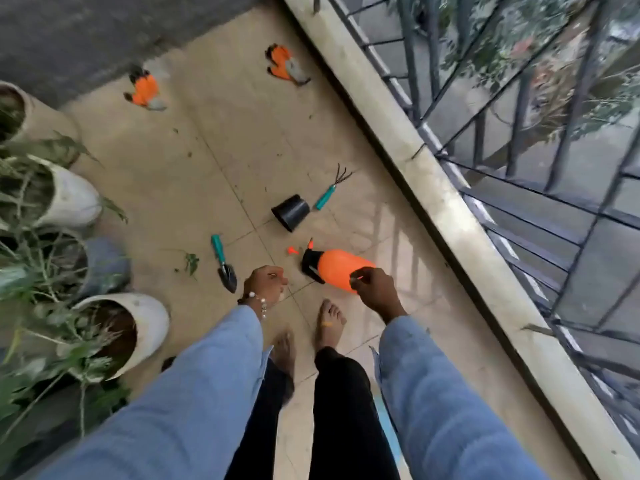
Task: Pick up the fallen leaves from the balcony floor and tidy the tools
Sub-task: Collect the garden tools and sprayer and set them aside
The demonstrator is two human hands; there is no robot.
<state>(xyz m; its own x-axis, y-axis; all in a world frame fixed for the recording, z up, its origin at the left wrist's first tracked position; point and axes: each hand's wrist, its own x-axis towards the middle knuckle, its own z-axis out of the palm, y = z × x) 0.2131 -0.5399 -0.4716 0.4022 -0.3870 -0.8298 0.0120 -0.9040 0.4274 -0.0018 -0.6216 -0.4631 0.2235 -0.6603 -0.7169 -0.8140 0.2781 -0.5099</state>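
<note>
My left hand point(265, 284) hovers above the tiled floor with its fingers curled into a fist; nothing shows in it. My right hand point(375, 289) is curled over the bottom end of an orange spray bottle point(341, 268) lying on its side, thumb and forefinger pinching a tiny pale bit. A teal-handled trowel point(223, 261) lies just left of my left hand. A green leafy sprig point(190, 263) lies beside it. Farther off are a teal hand rake point(329, 192), a tipped black pot point(291, 212) and two orange gloves point(145, 90) point(285, 64). Small leaf bits point(189, 154) dot the floor.
Several potted plants line the left side, the nearest a white pot point(145, 327). A concrete ledge point(433, 188) with a metal railing point(519, 133) runs along the right. A small orange cap point(292, 251) lies by the sprayer head. My bare feet point(330, 320) stand just behind the bottle.
</note>
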